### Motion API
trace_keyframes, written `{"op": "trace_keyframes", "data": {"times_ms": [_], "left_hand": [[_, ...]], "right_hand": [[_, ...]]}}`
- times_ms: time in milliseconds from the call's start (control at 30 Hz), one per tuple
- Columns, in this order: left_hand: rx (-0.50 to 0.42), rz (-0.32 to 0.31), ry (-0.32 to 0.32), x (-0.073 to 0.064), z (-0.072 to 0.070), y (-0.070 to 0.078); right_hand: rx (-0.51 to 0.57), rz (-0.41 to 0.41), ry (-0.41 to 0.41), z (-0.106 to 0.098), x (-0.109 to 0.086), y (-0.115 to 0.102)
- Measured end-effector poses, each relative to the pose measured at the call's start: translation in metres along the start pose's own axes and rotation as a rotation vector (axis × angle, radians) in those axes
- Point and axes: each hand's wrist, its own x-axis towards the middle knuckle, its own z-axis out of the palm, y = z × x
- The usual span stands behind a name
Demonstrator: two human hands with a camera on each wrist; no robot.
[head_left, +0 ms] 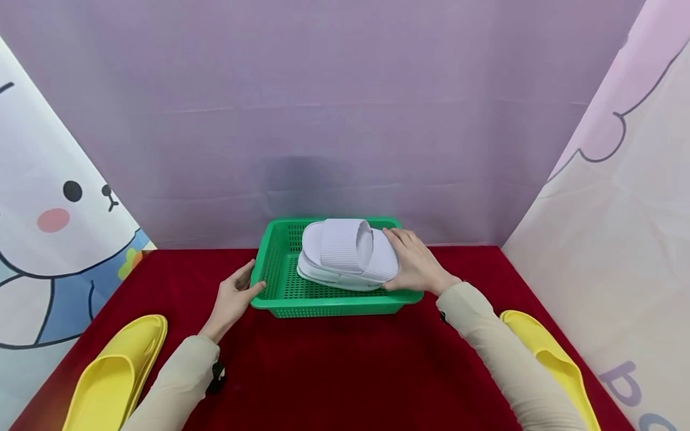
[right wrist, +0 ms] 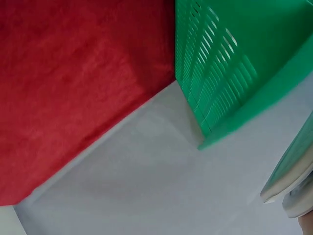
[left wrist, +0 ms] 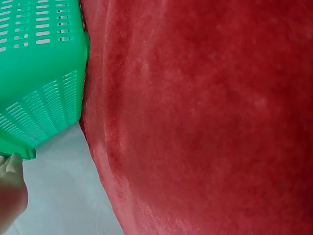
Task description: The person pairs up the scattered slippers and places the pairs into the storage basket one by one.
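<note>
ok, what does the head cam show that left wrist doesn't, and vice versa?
Only head: the right hand holding white ribbed slippers, the yellow closed-toe slippers at both sides, cream sleeves, printed cartoon side panels, and the inside of the green perforated plastic basket.

Only left wrist: the outer face of the basket's left end wall, seen from low down.

Both: that basket, the left hand on its rim, and the red fabric covering.

Room lies in front of the green basket [head_left: 334, 303]; purple backdrop [head_left: 345, 120] blocks passage behind.
</note>
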Motion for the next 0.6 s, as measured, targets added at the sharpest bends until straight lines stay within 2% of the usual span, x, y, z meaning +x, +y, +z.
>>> {"op": "trace_keyframes", "data": {"times_ms": [333,600], "left_hand": [[-0.019,0.0,0.011,0.001,0.003,0.001],[-0.028,-0.005,0.03,-0.001,0.003,-0.002]], "right_hand": [[0.099,0.054,-0.041,0.021,0.005,0.003],[0.146,0.053,-0.058,0.036,0.008,0.005]]}}
